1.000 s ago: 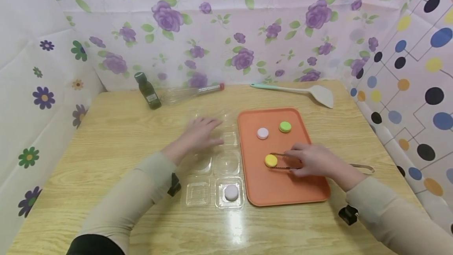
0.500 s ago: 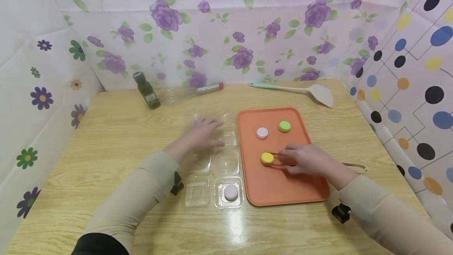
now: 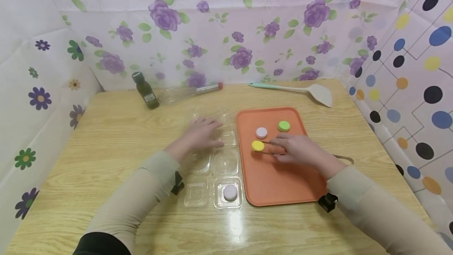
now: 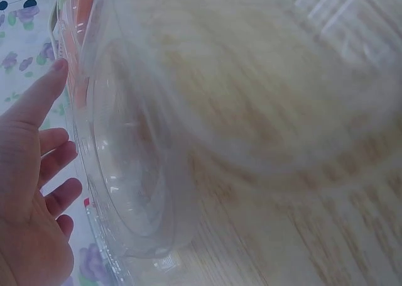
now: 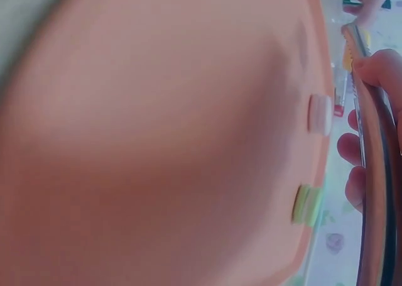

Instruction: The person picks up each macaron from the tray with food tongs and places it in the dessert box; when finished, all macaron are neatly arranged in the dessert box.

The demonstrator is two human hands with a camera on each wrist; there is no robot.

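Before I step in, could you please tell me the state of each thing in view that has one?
Yellow macaron: clamped in the tongs, raised
Tongs: held by the right hand, closed on the yellow macaron
Left hand: thumb apart from fingers, holding nothing
Front-right clear container: open, holding a lilac macaron
Orange tray: bearing pink and green macarons
Dark bottle: capped
Whisk: lying down
Spatula: lying down

Beige sleeves (image 3: 382, 211), grey-green cuffs (image 3: 161, 172), black wrist cameras (image 3: 328, 202), black left-arm band (image 3: 102, 244).
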